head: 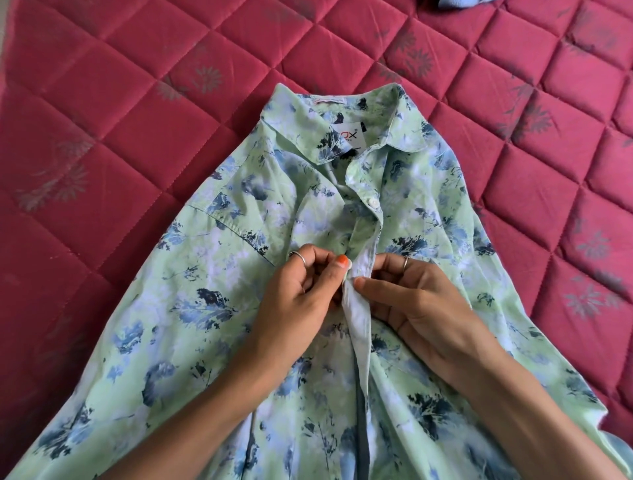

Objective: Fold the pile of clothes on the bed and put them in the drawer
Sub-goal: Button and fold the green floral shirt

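On the bed (102, 102), shirt (191, 308) lengthwise, collar away, placket pinched by left hand (301, 294) and right hand (421, 301).

- One shirt (239, 325), green with blue leaf print, spread front-up on the bed.
- One bed (120, 85), one red quilted surface.
- Two hands: left (301, 291), right (421, 301), both pinching the shirt's front edge.
- Two rings: one on the left hand (297, 255), one on the right (405, 263).
- One white button (373, 203) showing.
- One label (349, 135) at the collar.
- One blue garment (455, 3), at the top edge.
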`<state>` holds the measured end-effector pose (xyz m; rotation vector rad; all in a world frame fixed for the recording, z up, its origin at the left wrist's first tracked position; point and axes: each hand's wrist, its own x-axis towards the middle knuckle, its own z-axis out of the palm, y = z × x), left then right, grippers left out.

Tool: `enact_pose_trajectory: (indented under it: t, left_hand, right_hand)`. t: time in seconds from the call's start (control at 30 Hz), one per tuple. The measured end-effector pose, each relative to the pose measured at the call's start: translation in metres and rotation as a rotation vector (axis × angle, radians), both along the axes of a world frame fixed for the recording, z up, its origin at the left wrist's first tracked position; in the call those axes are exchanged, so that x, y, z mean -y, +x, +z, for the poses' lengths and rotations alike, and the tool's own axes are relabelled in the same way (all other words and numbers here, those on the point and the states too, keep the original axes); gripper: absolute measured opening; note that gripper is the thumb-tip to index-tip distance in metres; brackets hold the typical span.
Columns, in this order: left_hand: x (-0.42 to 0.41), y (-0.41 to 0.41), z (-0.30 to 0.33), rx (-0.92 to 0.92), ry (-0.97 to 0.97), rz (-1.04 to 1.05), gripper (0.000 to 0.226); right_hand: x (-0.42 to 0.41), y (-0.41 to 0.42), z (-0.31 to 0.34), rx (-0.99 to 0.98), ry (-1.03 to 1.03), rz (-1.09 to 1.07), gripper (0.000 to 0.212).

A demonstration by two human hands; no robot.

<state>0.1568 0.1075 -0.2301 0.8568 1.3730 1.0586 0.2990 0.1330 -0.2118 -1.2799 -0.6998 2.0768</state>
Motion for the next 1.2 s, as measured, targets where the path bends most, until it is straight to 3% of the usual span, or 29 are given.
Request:
enact_pose_trajectory:
  t: [0.13,0.33,0.53,0.67,0.93,1.2]
  left_hand:
    - [-0.001,-0.001,-0.001,0.069,-0.026,0.006,0.01]
    - [0.0,-0.002,-0.004,0.055,-0.021,-0.014,0.021]
    - [0.0,0.0,-0.004,0.057,-0.016,-0.005,0.019]
    - [0.0,-0.001,-0.002,0.089,-0.003,0.005,0.018]
    - [0.004,0.0,0.001,-0.179,0.172,-0.012,0.008]
    - [0.007,0.002,0.004,-0.261,0.228,-0.018,0.002]
  right_hand:
    - [-0.001,-0.001,0.003,-0.002,0.014,-0.009,0.01]
    - [0.003,-0.002,0.0,0.155,0.146,0.007,0.003]
    - [0.004,-0.001,-0.002,0.231,0.198,0.05,0.02]
    - [0.004,-0.001,0.0,0.251,0.214,0.035,0.006]
    - [0.001,0.004,0.007,0.45,0.334,-0.006,0.01]
    - [0.002,0.002,0.011,0.378,0.308,0.007,0.005]
